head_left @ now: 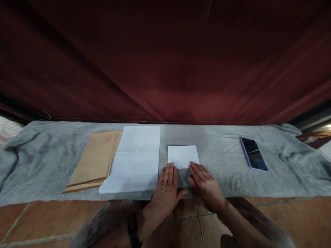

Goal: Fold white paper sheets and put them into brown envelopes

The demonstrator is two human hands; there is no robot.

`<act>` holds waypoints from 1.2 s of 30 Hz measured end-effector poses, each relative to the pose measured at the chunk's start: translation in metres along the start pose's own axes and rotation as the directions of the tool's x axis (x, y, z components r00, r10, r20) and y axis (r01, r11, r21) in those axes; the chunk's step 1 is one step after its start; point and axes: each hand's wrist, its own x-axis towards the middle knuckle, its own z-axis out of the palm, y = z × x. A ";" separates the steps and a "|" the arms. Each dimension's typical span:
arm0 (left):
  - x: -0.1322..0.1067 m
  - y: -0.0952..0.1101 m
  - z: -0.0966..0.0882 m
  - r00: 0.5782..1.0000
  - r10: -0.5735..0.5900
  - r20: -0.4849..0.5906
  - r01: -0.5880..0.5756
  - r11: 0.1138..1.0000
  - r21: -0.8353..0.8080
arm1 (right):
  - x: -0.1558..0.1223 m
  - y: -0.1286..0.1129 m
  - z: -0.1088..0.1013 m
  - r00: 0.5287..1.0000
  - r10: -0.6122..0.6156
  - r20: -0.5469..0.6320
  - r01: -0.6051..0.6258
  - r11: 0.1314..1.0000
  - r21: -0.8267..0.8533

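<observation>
A small white rectangle of folded paper [182,154] lies flat on the grey cloth in the middle. My left hand [167,187] rests palm down at its near left corner, the fingertips touching the near edge. At the near right corner, my right hand [205,184] presses its fingertips on the same edge. Both hands are flat with fingers stretched out, and neither grips anything. Left of my left hand lies a stack of larger white paper sheets [136,158], creased across the middle. It overlaps the right side of a pile of brown envelopes [95,156].
A phone in a purple case [254,154] lies face up to the right. Everything sits on a narrow surface covered with a grey cloth [219,141]. A dark red curtain [165,69] hangs behind it. Below the near edge are brown floor tiles [49,220].
</observation>
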 end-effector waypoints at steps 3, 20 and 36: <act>0.001 0.000 -0.001 1.000 -0.006 -0.007 0.006 1.000 -0.002 | -0.003 0.002 -0.002 1.000 0.000 -0.023 0.000 1.000 -0.010; 0.001 0.001 0.006 1.000 -0.017 0.007 0.016 1.000 0.014 | 0.005 0.003 -0.005 1.000 0.004 -0.030 -0.005 0.999 -0.033; 0.015 -0.018 -0.009 1.000 -0.027 -0.007 0.026 0.994 -0.102 | 0.015 -0.003 0.002 0.998 0.056 0.030 -0.058 0.996 0.073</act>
